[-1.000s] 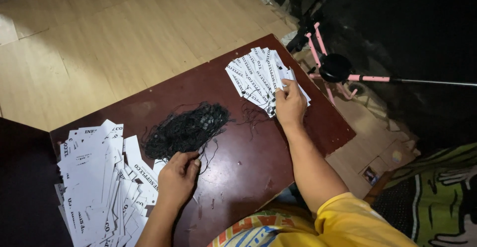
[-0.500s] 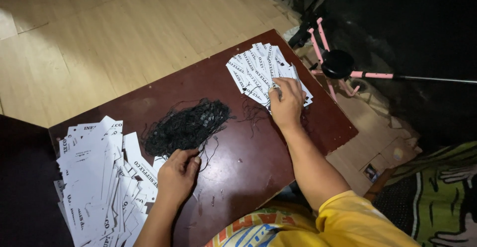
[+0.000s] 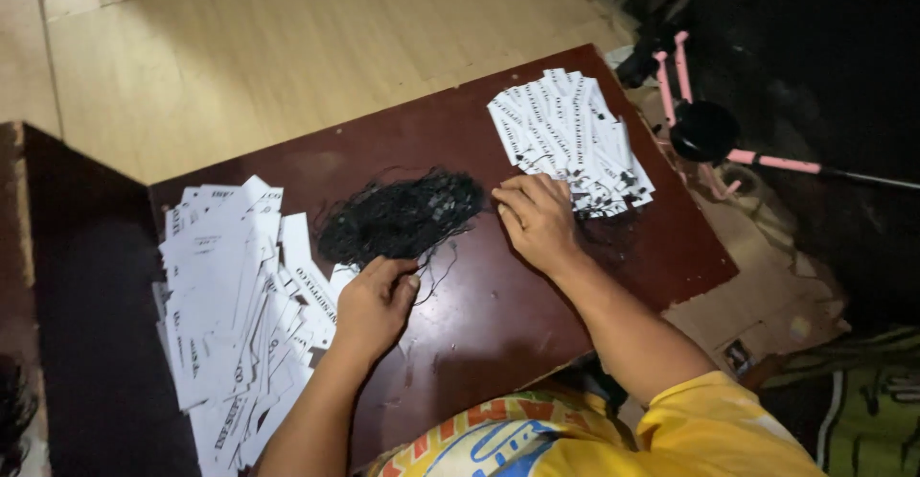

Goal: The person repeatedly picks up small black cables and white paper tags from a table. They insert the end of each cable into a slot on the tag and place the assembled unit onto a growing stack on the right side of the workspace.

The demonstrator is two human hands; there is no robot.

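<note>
Under my fingers the desk looks like dark reddish-brown wood laminate, smooth and faintly glossy, with dull scuffs. Just above my left fingers the black tangle reads as thin matt thread or string, wiry and loose. The white tags left of those fingers look like matt paper or thin card with black print; the second fan of tags, beyond my right fingers, has the same finish. Further off, the floor is pale wood-grain, smooth with a soft sheen. My sleeve is yellow matt cloth.
</note>
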